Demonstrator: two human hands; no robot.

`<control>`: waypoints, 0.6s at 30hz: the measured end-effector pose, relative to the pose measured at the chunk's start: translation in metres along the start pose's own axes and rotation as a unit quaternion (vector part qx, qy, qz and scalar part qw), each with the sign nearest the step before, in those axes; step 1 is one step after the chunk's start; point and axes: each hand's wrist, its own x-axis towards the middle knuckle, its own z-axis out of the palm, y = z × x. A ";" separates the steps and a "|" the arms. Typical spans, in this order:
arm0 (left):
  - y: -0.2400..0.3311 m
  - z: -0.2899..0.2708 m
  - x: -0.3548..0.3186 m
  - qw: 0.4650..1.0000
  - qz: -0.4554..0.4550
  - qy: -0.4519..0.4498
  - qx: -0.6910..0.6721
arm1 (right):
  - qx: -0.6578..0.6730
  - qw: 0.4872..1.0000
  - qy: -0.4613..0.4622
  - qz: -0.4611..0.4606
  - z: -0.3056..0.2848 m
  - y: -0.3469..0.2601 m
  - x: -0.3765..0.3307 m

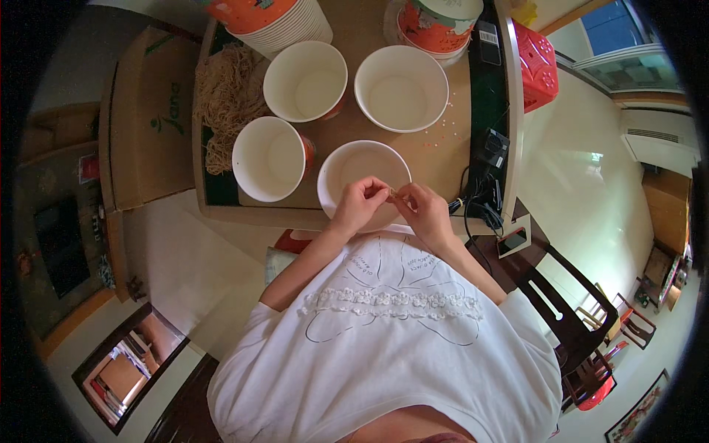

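Observation:
My left hand point(358, 204) and my right hand point(428, 213) meet fingertip to fingertip above the rim of the nearest white paper bucket point(353, 168). Both are pinched closed around something tiny and thin, tan in colour, too small to make out. The bucket stands upright at the table's front edge, and my hands partly hide its inside. Three more white-lined paper buckets stand around it: one to the left point(267, 159), one behind point(306, 83) and one at the back right point(401, 90). A tangled heap of brown string point(235, 96) lies at the table's left edge.
Nested orange-and-white buckets point(284, 29) lean at the back left; another orange stack point(436, 33) stands back right. Small pale bits point(436, 136) are scattered on the brown tabletop point(450, 166). Black cables point(484, 199) and an adapter point(493, 148) lie along the right edge. Dark chairs point(565, 310) stand right.

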 end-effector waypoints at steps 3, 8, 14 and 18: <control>-0.002 0.000 -0.001 1.000 0.009 -0.002 0.004 | -0.074 0.993 0.033 -0.080 0.001 0.001 0.000; -0.002 -0.001 0.000 0.999 0.013 -0.012 0.037 | 0.012 0.999 0.023 -0.046 0.005 -0.001 0.002; 0.000 -0.002 -0.003 1.000 0.010 -0.008 0.020 | -0.011 0.998 0.005 -0.058 0.004 0.002 0.005; -0.014 -0.004 -0.001 0.999 0.028 0.001 0.017 | -0.019 0.998 -0.003 -0.058 0.004 0.003 0.006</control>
